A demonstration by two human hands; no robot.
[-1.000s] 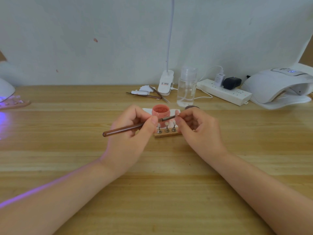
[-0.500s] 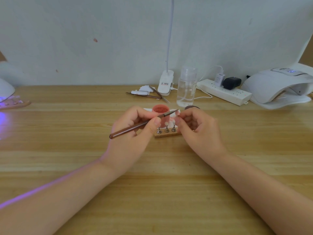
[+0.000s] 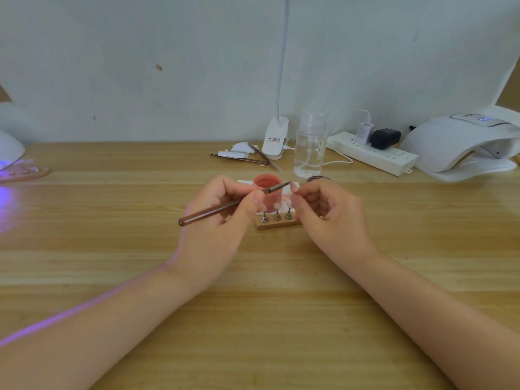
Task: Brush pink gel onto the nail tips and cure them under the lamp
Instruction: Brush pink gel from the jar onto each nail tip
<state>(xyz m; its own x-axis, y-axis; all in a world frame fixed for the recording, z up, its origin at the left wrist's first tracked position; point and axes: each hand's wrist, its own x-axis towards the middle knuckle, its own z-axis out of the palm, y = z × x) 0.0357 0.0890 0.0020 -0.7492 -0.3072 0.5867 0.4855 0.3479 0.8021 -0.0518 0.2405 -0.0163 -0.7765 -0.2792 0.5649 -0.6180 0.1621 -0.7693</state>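
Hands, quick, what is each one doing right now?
Left hand: grips the gel brush.
Right hand: pinches a nail tip.

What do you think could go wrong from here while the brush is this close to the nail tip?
The open pink gel jar stands directly behind the brush held by the left hand; a slip could tip it. The nail tip pinched by the right hand is small, so gel may smear onto the fingers.

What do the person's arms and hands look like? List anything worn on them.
Both forearms are bare up to the frame edge: no sleeves, watch or bracelet show. The left hand and right hand wear no gloves, and no rings are visible. Violet light tints the outer edge of the left forearm.
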